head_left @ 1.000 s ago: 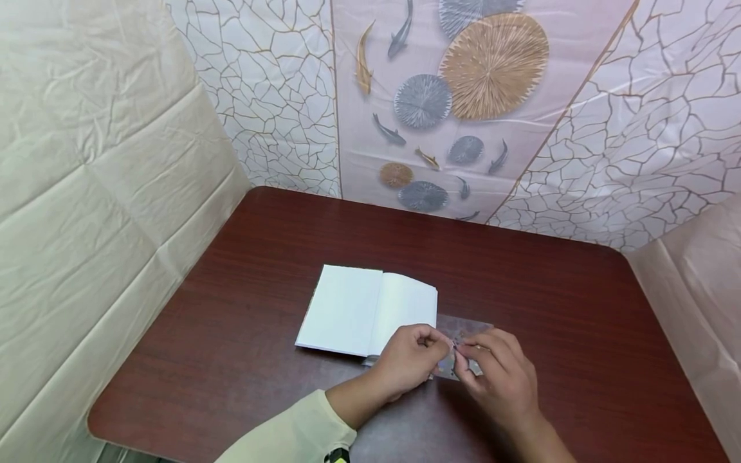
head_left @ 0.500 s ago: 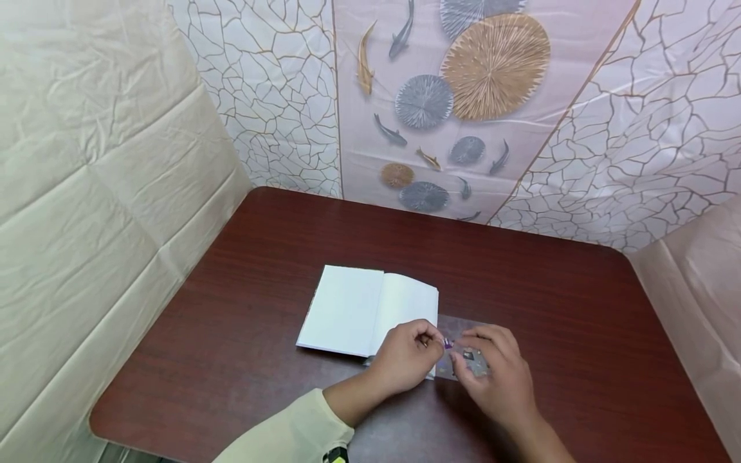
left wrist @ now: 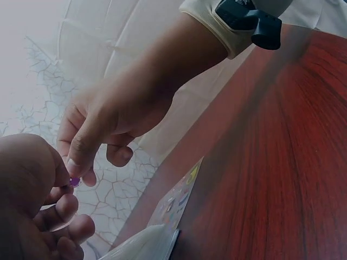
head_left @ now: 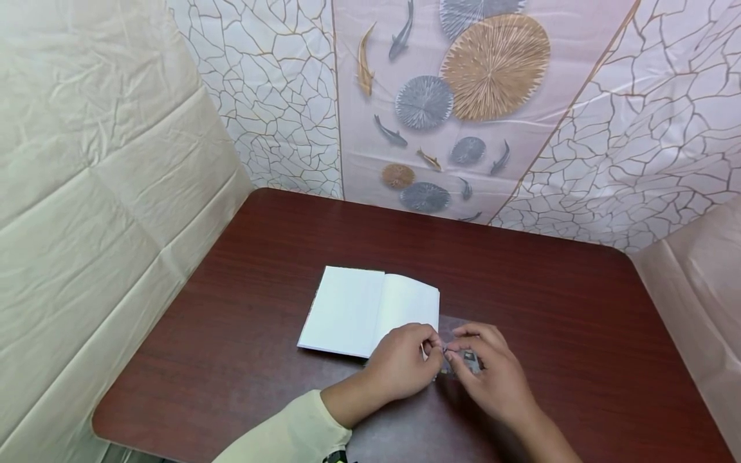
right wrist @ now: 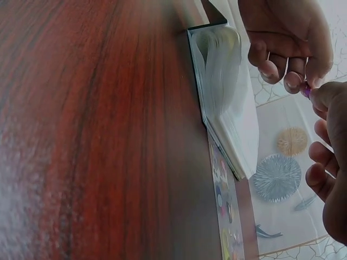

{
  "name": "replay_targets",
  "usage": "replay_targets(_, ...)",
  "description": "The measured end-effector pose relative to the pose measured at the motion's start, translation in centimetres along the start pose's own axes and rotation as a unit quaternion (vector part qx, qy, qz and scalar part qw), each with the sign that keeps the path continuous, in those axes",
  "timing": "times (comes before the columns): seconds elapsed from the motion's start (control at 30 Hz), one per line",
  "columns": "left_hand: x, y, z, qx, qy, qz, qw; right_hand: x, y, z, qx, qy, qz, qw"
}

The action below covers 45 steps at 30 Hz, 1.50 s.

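Note:
A small purple sticker [left wrist: 75, 181] is pinched between the thumb and fingertips of my left hand [head_left: 404, 361]. My right hand [head_left: 492, 376] meets it from the other side, thumb and forefinger pinching the sticker's edge. Both hands are raised above a clear sheet with small colourful pictures [right wrist: 225, 200], apparently a sticker sheet, lying on the table. Just left of the sheet lies an open notebook [head_left: 341, 312] with blank white pages; my left hand covers its lower right corner. In the head view the fingers nearly hide the sticker.
The notebook and sheet lie on a dark reddish-brown table [head_left: 260, 257] with rounded corners. Pale cloth [head_left: 87, 225] hangs along the left side, and a patterned curtain [head_left: 278, 96] hangs behind the far edge.
Half a second ago the fingertips were apart, with the purple sticker showing at my left fingertips. Now my right fingertips have come back to it. Both hands have shifted slightly left overall.

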<state>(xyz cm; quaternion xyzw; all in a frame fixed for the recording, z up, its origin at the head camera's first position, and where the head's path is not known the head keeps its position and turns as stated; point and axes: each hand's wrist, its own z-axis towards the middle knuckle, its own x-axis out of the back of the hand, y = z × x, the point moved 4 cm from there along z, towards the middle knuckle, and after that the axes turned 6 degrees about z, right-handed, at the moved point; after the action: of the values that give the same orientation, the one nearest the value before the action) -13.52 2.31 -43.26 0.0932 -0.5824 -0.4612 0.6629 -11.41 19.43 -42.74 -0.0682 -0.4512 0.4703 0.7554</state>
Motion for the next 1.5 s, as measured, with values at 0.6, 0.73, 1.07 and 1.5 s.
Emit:
replay_targets(0.6,0.5,-0.5,-0.3,-0.006,0.059,0.074,0.9955,-0.3,1.5,0.6,-0.105,0.018,0.013,0.9942)
replay_targets(0.73,1.0,-0.6,-0.6,-0.024,0.079,0.135,0.9874,-0.3,2.7,0.6,-0.2,0.02,0.025,0.9792)
replay_targets(1.07,0.9,-1.6,-1.2,-0.001,0.028,0.233,0.972,-0.4,5.1,1.8,-0.372,-0.007,0.065,0.926)
replay_targets(1.5,0.3,-2.1,-1.1,0.009,-0.024,0.246,0.9689,-1.6,7.5,3.6,-0.4,-0.016,0.071,0.9137)
